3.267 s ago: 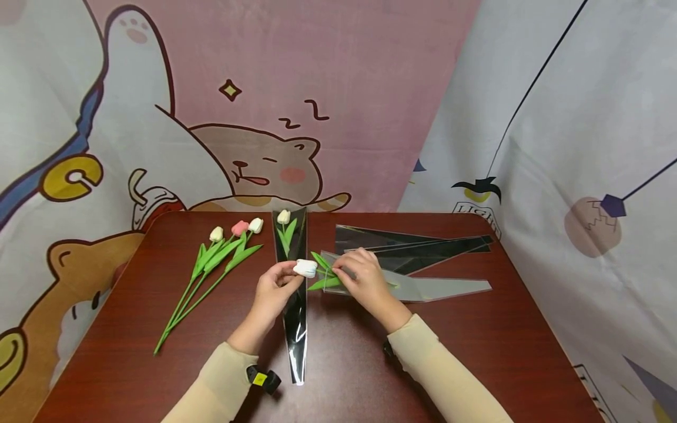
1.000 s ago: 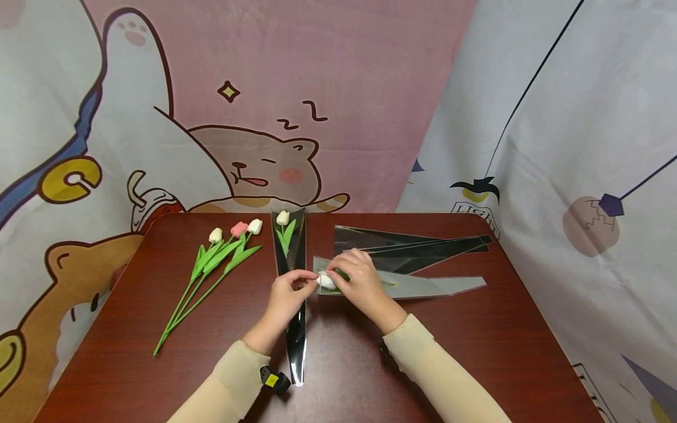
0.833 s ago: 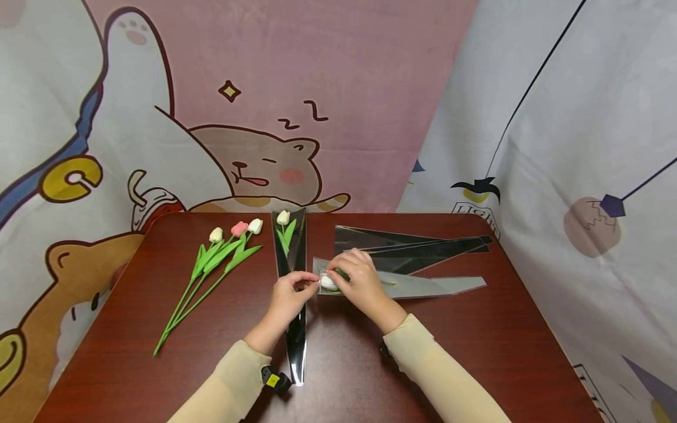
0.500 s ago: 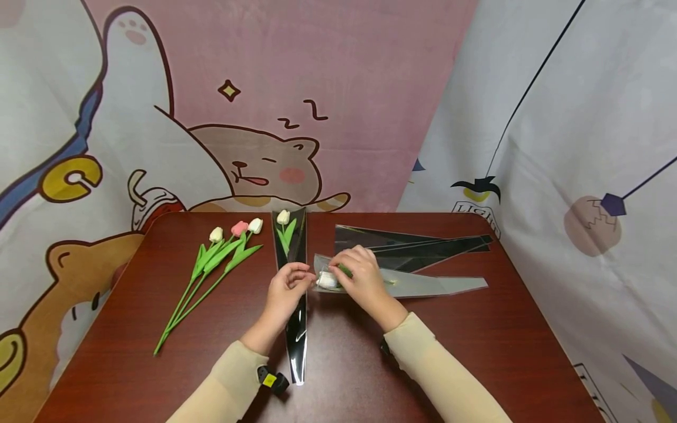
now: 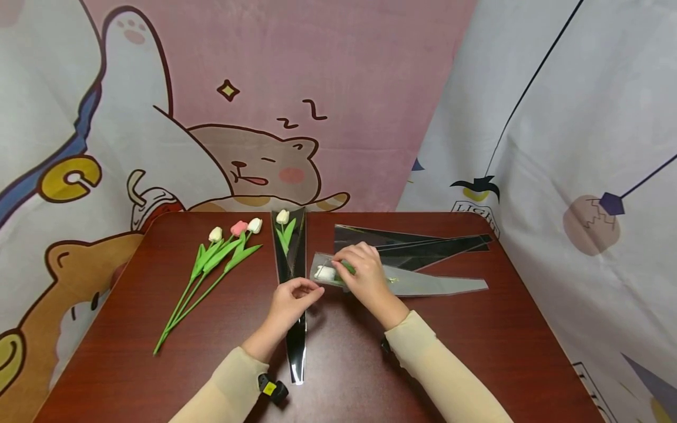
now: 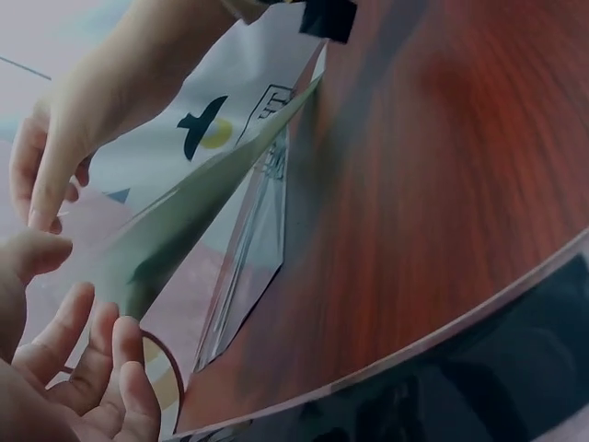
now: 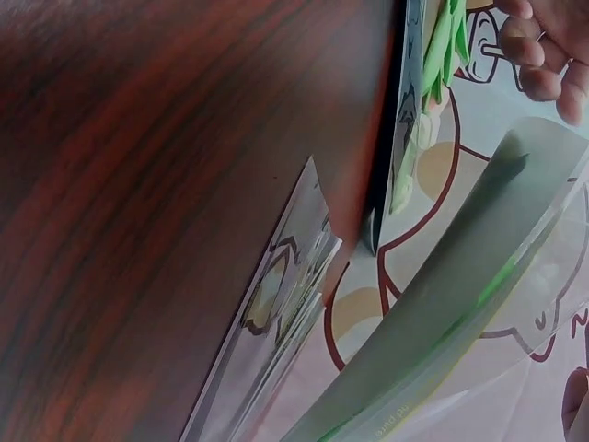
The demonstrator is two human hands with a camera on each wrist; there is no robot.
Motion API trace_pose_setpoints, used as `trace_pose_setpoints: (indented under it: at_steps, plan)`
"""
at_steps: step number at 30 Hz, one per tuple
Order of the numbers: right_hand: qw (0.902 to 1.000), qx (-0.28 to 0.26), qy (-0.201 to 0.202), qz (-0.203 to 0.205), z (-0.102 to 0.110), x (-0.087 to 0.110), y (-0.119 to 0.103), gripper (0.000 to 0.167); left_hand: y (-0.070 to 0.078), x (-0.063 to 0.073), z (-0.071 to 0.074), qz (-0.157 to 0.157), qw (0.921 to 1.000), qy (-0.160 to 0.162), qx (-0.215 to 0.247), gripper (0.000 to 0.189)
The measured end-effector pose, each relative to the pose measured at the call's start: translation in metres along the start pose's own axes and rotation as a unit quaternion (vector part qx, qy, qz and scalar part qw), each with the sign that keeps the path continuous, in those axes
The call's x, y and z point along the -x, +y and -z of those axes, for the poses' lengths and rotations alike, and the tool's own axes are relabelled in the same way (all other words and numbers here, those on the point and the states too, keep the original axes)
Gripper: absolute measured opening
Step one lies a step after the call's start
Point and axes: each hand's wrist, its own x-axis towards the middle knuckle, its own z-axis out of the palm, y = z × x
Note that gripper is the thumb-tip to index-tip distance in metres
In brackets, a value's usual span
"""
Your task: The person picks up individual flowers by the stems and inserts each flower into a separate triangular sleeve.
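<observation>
A white tulip (image 5: pixel 325 273) lies inside a grey-backed clear flower sleeve (image 5: pixel 423 283), its bloom near the wide mouth on the left. My right hand (image 5: pixel 362 276) pinches the sleeve's clear front just behind the bloom, covering part of the green leaves. In the right wrist view the sleeve (image 7: pixel 451 276) is lifted off the table. My left hand (image 5: pixel 291 302) is just below the sleeve's mouth, thumb and fingers apart with nothing between them. Under that hand is a black-backed sleeve (image 5: pixel 298 346) holding another white tulip (image 5: pixel 282 217).
Three loose tulips lie at the left, a pink one (image 5: pixel 239 228) between two white ones (image 5: pixel 215 234). Several black-backed sleeves (image 5: pixel 407 247) lie stacked behind the right hand. The brown table (image 5: pixel 476 352) meets a cartoon cloth (image 5: pixel 359 117) at its back edge.
The white tulip's bloom has gone from outside the sleeve to inside its mouth. My left hand has let go and moved slightly down; my right hand still holds the sleeve.
</observation>
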Motion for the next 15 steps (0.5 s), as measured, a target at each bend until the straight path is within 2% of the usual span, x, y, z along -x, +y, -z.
trace_pose_setpoints:
  at_steps: [3, 10, 15]
  plan:
    - [1.0000, -0.002, -0.002, -0.002, -0.001, 0.000, 0.000, 0.008, 0.000, 0.000, -0.004, -0.002, 1.0000, 0.000, 0.007, 0.020]
    - [0.9999, -0.007, -0.007, -0.001, -0.001, 0.001, -0.001, 0.006, 0.005, -0.002, -0.008, -0.049, 0.9977, 0.046, -0.002, 0.018]
    - [0.9997, -0.019, -0.006, -0.010, -0.001, 0.002, 0.001, 0.010, 0.011, -0.004, -0.008, -0.049, 0.9974, 0.047, 0.022, 0.011]
